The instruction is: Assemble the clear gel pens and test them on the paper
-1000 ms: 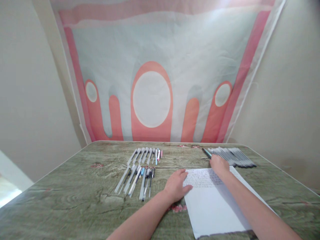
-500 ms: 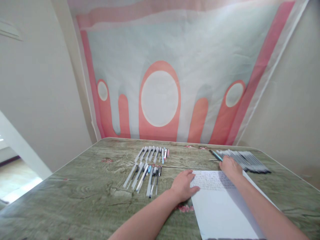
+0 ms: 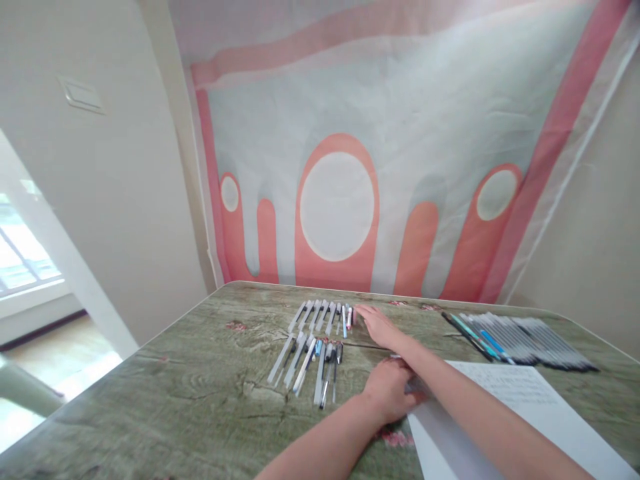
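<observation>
My right hand (image 3: 379, 327) reaches across above my left forearm, fingers stretched out. Its fingertips are at a small pink item (image 3: 355, 316) at the right end of the back row of pens (image 3: 313, 316); whether they touch it I cannot tell. My left hand (image 3: 391, 389) lies flat with thumb apart, at the upper left corner of a white sheet of paper (image 3: 545, 427) with handwriting across its top. A front row of pens and caps (image 3: 305, 367) lies to the left of my hands. Beside the pink item are a pink-and-white pen (image 3: 349, 317) and a light blue pen (image 3: 344, 321).
Right of the paper's top, many thin grey pens or refills (image 3: 540, 340) lie side by side. A teal pen (image 3: 467, 332) and a blue pen (image 3: 495, 345) lie at their left. A wood-patterned table (image 3: 200, 393) meets a printed wall hanging (image 3: 400, 133) behind.
My right hand has left the pen beside the grey bundle and swung left to the back row. A teal and a blue pen now show there. The camera view has turned left.
</observation>
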Demonstrator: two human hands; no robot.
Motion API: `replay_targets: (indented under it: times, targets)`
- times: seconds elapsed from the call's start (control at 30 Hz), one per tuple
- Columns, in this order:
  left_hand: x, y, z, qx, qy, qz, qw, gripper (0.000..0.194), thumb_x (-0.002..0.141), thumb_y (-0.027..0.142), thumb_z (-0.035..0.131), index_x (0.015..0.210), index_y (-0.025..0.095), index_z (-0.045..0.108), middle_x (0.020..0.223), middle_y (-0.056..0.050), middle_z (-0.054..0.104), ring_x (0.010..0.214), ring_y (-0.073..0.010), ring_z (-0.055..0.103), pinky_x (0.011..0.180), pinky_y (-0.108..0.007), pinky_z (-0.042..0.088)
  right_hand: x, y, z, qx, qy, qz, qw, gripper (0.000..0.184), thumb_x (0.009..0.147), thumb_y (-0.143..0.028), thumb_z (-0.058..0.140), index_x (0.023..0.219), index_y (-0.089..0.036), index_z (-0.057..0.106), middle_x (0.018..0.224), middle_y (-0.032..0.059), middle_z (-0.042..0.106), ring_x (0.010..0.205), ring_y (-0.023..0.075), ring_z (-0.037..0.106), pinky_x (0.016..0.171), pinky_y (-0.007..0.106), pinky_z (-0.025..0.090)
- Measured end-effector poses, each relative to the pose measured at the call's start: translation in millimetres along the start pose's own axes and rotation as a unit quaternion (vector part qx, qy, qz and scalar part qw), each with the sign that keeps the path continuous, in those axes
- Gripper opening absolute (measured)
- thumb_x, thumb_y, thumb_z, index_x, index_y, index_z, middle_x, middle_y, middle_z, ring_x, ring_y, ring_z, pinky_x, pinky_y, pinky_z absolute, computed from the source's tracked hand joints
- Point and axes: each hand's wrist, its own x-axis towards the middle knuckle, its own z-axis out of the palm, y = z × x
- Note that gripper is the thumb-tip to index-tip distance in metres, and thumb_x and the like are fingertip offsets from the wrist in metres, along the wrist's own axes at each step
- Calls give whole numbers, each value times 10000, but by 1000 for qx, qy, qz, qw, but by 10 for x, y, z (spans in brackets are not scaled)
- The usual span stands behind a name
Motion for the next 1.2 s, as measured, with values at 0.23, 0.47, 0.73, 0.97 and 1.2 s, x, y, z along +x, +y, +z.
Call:
replay_targets:
  times: [0.23, 0.47, 0.73, 0.97, 1.2]
  targets:
    - [2, -25, -102, 43, 2, -25, 999, 335, 731, 449, 499, 871, 183, 649, 875, -78, 644, 852, -223, 577, 795, -320, 429, -15, 140, 167, 23, -29, -35, 999, 543, 696, 1, 370, 1207, -162, 458, 1256, 90, 458, 1153, 169, 362, 969, 346, 249]
    - [195, -480, -576, 127, 123, -195, 965, 273, 774, 336, 476, 962, 164, 574, 1001, -100, 578, 897, -209, 563, 787, -315, 426, -148, 203, 70, 39, 35, -37, 998, 229, 750, -121, 441, 934, -172, 568, 1064, 66, 514, 986, 167, 443, 858, 299, 339]
    - [446, -948, -689, 182, 99, -320, 924, 266, 790, 271, 477, 995, 120, 553, 1044, -153, 559, 957, -221, 547, 807, -318, 414, 99, 93, 104, -11, 16, 33, 999, 114, 799, -186, 453, 816, -154, 561, 877, 65, 557, 858, 161, 483, 805, 280, 338]
    - [489, -957, -603, 161, 89, -350, 919, 313, 760, 290, 503, 1027, 129, 532, 1014, -155, 586, 925, -229, 568, 773, -328, 436, 3, 127, 102, 4, 22, 120, 992, 105, 741, -117, 482, 829, -128, 537, 923, 114, 536, 864, 180, 497, 758, 262, 344]
    - [537, -817, -593, 136, -9, -359, 923, 339, 612, 261, 608, 912, 105, 618, 925, -171, 636, 878, -249, 594, 736, -302, 458, -282, 289, -43, 68, 10, 217, 974, 298, 730, -167, 489, 1022, -117, 456, 795, 66, 598, 690, 143, 542, 614, 233, 365]
